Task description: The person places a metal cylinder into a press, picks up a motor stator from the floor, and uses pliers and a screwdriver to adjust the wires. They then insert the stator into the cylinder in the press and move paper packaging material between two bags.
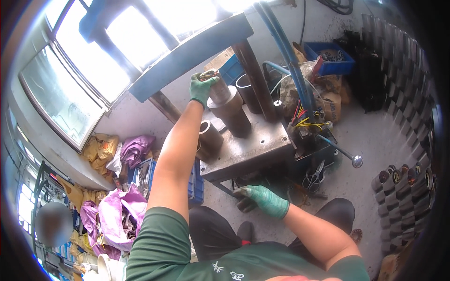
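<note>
Plainly: dull silver cylinder [222,93] | reddish wires [209,74] atop | left hand [203,88] gripping

Cylinder [220,92] on pedestal [237,122] on plate [265,139]

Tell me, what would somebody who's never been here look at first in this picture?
Probably the green-gloved left hand curled at the top of a silvery cylinder, near the picture's upper middle. Next, perhaps, the bright purple bags at the lower left, and the many grey tubes stacked along the right side.
</note>
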`<act>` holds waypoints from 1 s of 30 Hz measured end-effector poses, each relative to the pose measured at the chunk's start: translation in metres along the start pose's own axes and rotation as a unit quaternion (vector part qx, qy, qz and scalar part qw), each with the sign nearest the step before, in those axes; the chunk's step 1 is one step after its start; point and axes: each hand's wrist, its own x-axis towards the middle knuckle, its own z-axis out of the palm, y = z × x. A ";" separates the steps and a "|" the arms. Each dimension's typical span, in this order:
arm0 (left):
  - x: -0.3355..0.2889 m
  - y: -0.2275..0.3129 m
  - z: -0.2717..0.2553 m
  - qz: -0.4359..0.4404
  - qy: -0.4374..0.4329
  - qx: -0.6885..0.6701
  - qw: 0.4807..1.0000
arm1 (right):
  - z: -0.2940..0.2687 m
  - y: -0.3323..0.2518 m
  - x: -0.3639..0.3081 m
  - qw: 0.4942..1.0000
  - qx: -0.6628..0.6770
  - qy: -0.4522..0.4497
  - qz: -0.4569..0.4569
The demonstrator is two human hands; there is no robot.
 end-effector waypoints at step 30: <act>-0.005 -0.013 -0.007 0.022 -0.069 -0.109 0.991 | 0.005 0.000 0.001 0.994 -0.052 -0.028 -0.093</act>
